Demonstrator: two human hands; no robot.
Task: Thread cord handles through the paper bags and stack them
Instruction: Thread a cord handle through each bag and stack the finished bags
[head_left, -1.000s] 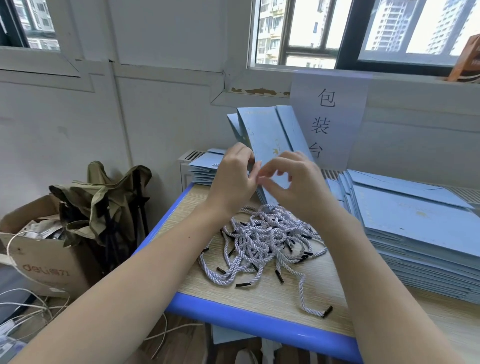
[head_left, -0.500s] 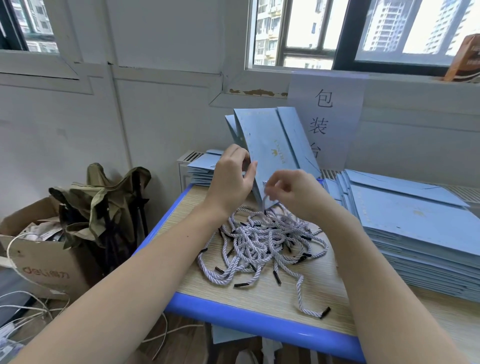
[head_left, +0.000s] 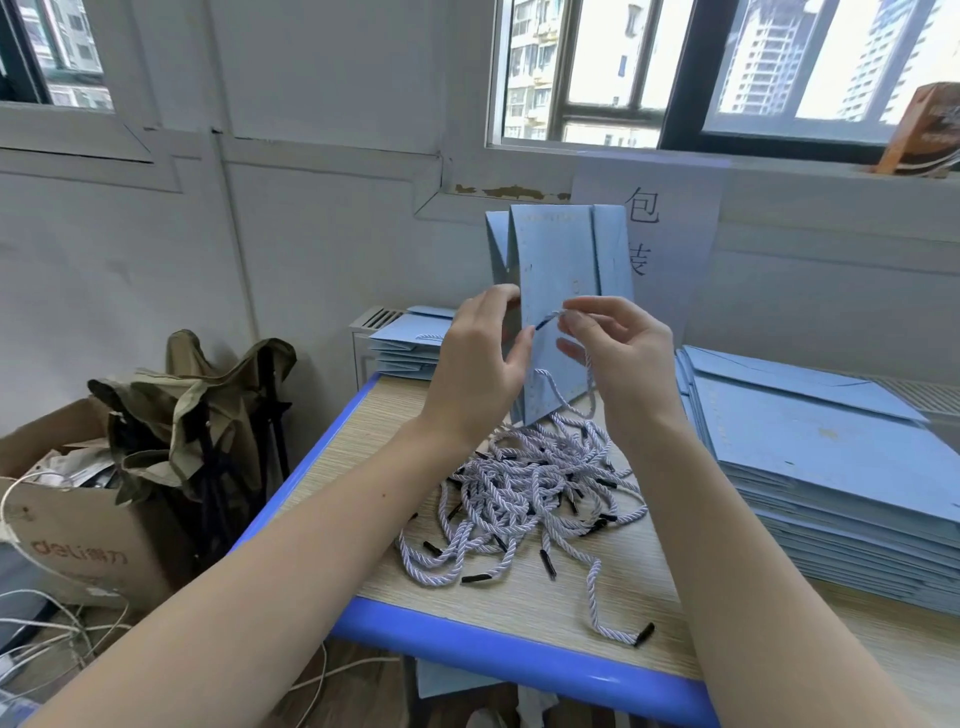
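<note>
A light blue paper bag (head_left: 558, 260), folded flat, stands upright above the table. My left hand (head_left: 480, 364) grips its left edge, thumb in front. My right hand (head_left: 618, 353) pinches a white twisted cord (head_left: 553, 387) just behind its black tip (head_left: 544, 323), and the tip points at the bag's face beside my left thumb. The cord loops down in front of the bag. A tangled pile of white cords (head_left: 530, 493) with black tips lies on the table below my hands.
A tall stack of flat blue bags (head_left: 831, 467) fills the table's right side. A smaller stack (head_left: 405, 348) lies behind my left hand. The wooden table has a blue edge (head_left: 519, 660). A cardboard box (head_left: 78, 540) and a folded stool (head_left: 208, 405) stand on the floor at left.
My right hand has come up from the cord pile with one cord, bringing its black tip to the bag's face. The bag now stands more upright and higher.
</note>
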